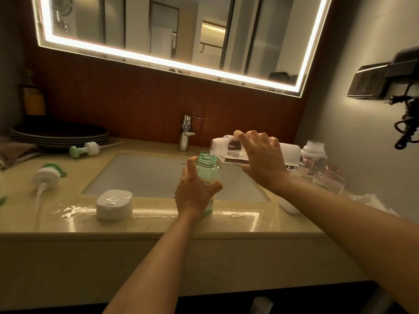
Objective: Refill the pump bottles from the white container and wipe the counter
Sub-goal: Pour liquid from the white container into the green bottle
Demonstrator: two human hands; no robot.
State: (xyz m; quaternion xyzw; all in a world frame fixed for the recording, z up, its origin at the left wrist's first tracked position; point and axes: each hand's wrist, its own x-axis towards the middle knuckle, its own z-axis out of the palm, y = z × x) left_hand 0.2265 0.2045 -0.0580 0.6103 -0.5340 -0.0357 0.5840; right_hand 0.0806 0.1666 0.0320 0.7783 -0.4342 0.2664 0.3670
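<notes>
Counter: wet along near edge.
Pouring: right hand grips, tips white container into green bottle, left hand clasping it.
Next: watch level, right the container.

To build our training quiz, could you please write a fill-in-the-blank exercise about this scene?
The left hand grips the clear plastic bottle tinted ___.
The right hand tilts the clear, white-based container over the bottle in the ___ hand.
Two white pump heads lie on the beige counter ___ of the white sink.
Missing: green; left; left.
</notes>
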